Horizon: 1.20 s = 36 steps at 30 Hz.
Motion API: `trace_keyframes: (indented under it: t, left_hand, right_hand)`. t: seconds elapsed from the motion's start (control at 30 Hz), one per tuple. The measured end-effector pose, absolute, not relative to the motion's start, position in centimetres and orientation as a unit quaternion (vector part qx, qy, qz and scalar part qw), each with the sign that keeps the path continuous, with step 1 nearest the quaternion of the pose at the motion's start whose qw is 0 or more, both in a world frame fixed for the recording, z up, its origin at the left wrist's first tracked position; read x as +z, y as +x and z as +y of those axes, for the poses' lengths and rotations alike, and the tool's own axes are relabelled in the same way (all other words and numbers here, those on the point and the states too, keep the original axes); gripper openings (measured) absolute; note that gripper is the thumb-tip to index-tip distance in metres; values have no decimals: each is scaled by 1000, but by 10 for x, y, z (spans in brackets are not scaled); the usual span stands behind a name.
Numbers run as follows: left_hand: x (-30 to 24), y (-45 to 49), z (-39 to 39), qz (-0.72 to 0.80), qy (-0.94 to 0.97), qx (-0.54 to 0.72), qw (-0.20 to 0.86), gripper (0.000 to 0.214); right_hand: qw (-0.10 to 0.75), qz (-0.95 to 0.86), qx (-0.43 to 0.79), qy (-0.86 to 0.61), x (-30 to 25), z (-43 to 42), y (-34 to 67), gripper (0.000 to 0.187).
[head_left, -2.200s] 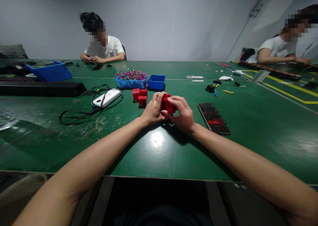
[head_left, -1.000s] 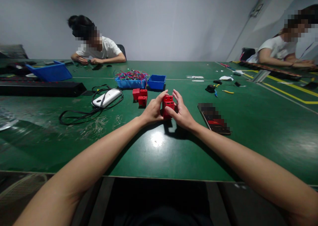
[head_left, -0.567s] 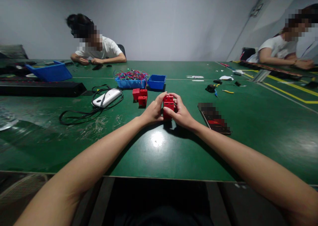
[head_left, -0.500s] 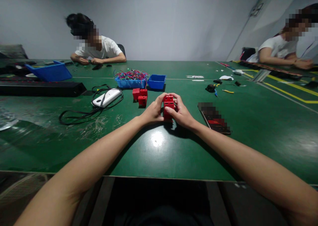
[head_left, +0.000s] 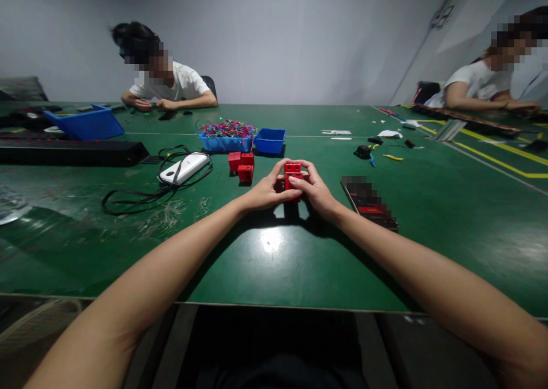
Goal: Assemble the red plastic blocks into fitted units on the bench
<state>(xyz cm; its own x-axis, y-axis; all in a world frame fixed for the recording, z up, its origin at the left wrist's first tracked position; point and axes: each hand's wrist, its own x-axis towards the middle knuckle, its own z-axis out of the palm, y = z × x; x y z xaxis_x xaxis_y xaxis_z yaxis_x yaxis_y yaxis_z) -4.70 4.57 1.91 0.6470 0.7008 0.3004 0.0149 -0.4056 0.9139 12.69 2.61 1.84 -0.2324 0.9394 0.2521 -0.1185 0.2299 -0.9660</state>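
Left hand (head_left: pixel 266 191) and right hand (head_left: pixel 320 194) clasp a red block (head_left: pixel 293 168)

Fingers closed round it — left thumb, earlier alongside, now crosses its front below the right.

Green table (head_left: pixel 240 269) — red blocks (head_left: pixel 245 169) | white device (head_left: pixel 188 166) | phone (head_left: pixel 369 205) | blue bins (head_left: pixel 269 144)

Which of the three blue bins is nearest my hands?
The rightmost blue bin, directly beyond your left hand; the wire-heaped bin stands to its left, and the tilted bin lies farther left.
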Motion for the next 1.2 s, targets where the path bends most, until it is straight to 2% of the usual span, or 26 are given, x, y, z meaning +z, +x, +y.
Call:
trace_keyframes:
  t: [0.1, 0.3, 0.57, 0.73, 1.2]
  left_hand:
    - [20, -46, 47, 219, 737, 347, 537, 88]
    - [23, -48, 46, 214, 727, 345, 553, 87]
    - [23, -46, 46, 213, 757, 354, 506, 79]
    - [21, -46, 47, 224, 748, 352, 515, 75]
    - [21, -45, 47, 221, 748, 345, 522, 78]
  right_hand:
    - [518, -575, 528, -350, 20, 25, 127, 56]
    - [521, -588, 506, -357, 22, 22, 127, 57]
    - [544, -591, 469, -367, 17, 26, 125, 55]
    - [552, -597, 447, -371, 18, 26, 124, 55]
    - [543, -628, 407, -381, 19, 21, 126, 52]
